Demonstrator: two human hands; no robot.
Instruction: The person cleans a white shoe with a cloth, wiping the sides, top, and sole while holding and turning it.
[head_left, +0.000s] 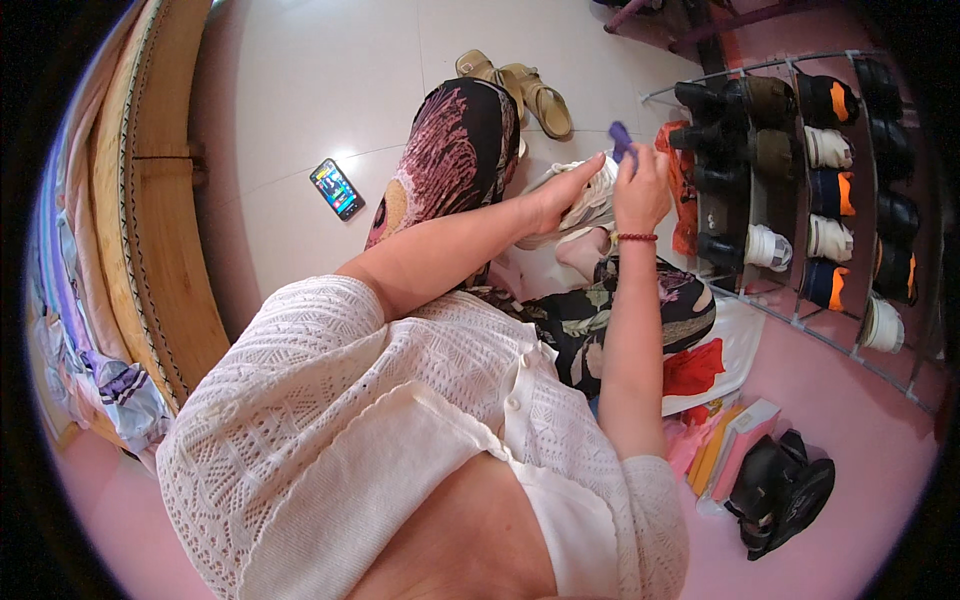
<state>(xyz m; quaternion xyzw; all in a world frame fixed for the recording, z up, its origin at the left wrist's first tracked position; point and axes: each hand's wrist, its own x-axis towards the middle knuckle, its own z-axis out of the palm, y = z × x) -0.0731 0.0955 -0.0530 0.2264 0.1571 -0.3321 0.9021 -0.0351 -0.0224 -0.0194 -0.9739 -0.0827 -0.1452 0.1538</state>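
Observation:
A white lace-up shoe (589, 206) is held over my lap, partly covered by my hands. My left hand (564, 193) grips it from the near left side, thumb along the upper. Pinched in the fingers of my right hand (643, 187) is a purple cloth (621, 139), at the far right end of the shoe. A beaded red bracelet (637, 237) circles my right wrist. One bare foot (581, 253) shows just below the shoe.
Tan sandals (546, 101) lie on the tiled floor beyond my knee, and a lit smartphone (337, 190) lies to the left. A shoe rack (799, 324) with several shoes stands at right. Nearer are a red cloth (694, 369), boxes (746, 442) and a black bag (784, 491).

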